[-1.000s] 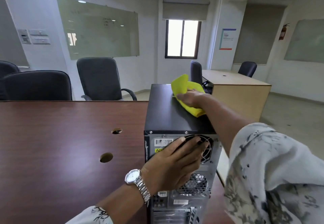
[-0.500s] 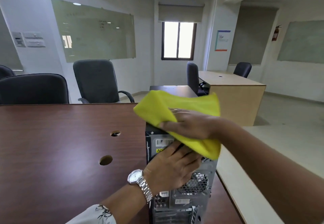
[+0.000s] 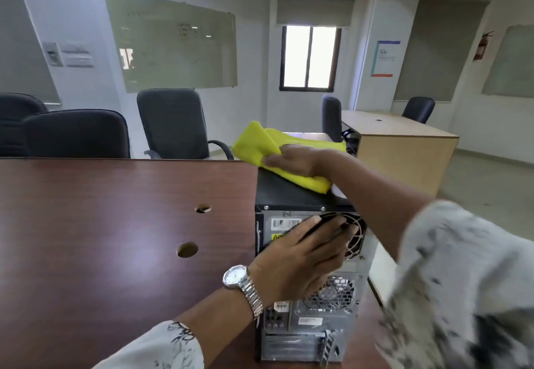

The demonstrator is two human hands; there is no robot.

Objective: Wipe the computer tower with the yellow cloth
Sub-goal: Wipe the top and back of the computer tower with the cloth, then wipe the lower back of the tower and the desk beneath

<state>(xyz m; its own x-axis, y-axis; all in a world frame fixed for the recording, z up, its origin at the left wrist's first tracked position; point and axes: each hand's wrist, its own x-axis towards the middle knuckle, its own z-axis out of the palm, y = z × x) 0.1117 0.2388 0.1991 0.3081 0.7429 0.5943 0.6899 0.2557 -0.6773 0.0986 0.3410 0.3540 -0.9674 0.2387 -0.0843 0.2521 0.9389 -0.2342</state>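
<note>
A black computer tower (image 3: 284, 192) stands upright at the right edge of the dark wooden table (image 3: 115, 224), its grey rear panel with fans facing me. My right hand (image 3: 297, 159) presses the yellow cloth (image 3: 260, 144) flat on the far part of the tower's black top. The cloth hangs a little over the top's left edge. My left hand (image 3: 303, 256), with a silver watch on the wrist, lies flat against the rear panel over the upper fan, fingers spread.
Two round cable holes (image 3: 187, 249) pierce the table left of the tower. Black office chairs (image 3: 170, 123) line the far side. A light wooden desk (image 3: 404, 143) stands behind to the right, with bare floor beyond the table's right edge.
My right hand has swept the cloth from the tower's near top edge back toward the far end. My left hand has stayed on the rear panel.
</note>
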